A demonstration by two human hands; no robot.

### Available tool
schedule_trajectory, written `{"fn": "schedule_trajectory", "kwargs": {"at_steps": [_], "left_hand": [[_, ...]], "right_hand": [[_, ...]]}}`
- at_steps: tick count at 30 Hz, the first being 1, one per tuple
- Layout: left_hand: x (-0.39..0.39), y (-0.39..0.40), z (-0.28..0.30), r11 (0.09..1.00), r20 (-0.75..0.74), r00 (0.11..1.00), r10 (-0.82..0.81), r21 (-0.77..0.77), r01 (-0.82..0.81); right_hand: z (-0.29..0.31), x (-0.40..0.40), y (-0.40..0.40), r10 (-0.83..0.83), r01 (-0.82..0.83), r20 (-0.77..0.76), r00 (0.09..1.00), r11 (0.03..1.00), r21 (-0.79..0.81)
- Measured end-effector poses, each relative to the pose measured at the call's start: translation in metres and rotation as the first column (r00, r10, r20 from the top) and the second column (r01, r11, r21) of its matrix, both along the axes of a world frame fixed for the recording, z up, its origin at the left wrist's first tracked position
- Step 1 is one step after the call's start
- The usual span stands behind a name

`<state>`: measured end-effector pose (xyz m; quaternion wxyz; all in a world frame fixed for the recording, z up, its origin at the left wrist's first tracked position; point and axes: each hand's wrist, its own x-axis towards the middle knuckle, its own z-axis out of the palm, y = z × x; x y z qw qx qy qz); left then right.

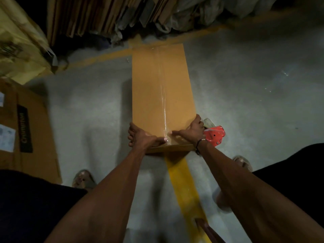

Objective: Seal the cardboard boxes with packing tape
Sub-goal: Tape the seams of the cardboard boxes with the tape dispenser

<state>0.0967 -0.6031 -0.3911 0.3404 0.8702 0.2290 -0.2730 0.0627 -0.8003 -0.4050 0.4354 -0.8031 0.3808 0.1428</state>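
Both bare forearms reach forward and down, converging ahead of the body. The left hand (pixel 140 137) has its fingers curled down on the outer side and its thumb stretched inward. The right hand (pixel 191 131) mirrors it, thumb pointing inward, a dark band around its wrist.

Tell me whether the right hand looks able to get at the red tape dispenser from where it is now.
Probably yes. The red tape dispenser lies on the floor just right of the right hand, which presses the tape on the cardboard box. Nothing stands between them; the hand's wrist partly hides the dispenser, so its handle cannot be seen.
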Motion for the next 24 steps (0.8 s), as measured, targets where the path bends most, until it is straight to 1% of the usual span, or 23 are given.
{"fn": "schedule_trajectory", "kwargs": {"at_steps": [3,7,9,14,16,19,21,22,24], "left_hand": [[0.000,-0.006,-0.001,0.994,0.042,0.994,0.104,-0.040,-0.103],[0.005,-0.017,-0.004,0.981,0.077,0.978,0.193,0.020,-0.195],[0.007,-0.022,-0.008,0.975,0.089,0.974,0.210,0.059,-0.216],[0.002,-0.032,-0.016,0.951,0.207,0.945,0.252,0.127,-0.281],[0.003,-0.033,-0.019,0.946,0.225,0.939,0.260,0.135,-0.294],[0.006,-0.031,-0.021,0.947,0.214,0.938,0.272,0.112,-0.300],[0.008,-0.027,-0.021,0.949,0.222,0.933,0.283,0.074,-0.306],[0.008,-0.023,-0.021,0.950,0.226,0.930,0.290,0.046,-0.308],[0.008,-0.009,-0.022,0.958,0.229,0.932,0.281,0.000,-0.288]], "right_hand": [[-0.002,0.005,0.012,-0.153,0.154,0.035,0.988,0.987,-0.042],[-0.006,0.009,0.024,-0.205,0.210,0.045,0.978,0.958,-0.193],[-0.011,0.011,0.025,-0.218,0.227,0.068,0.974,0.950,-0.214],[-0.016,0.012,0.013,-0.276,0.288,0.104,0.955,0.950,-0.121],[-0.017,0.011,0.009,-0.301,0.312,0.132,0.945,0.947,-0.073],[-0.017,0.008,0.003,-0.318,0.321,0.172,0.932,0.947,0.008],[-0.020,0.003,-0.004,-0.300,0.293,0.188,0.935,0.954,0.065],[-0.021,0.001,-0.007,-0.285,0.272,0.184,0.941,0.958,0.094],[-0.018,-0.001,-0.014,-0.262,0.242,0.123,0.957,0.958,0.156]]}}
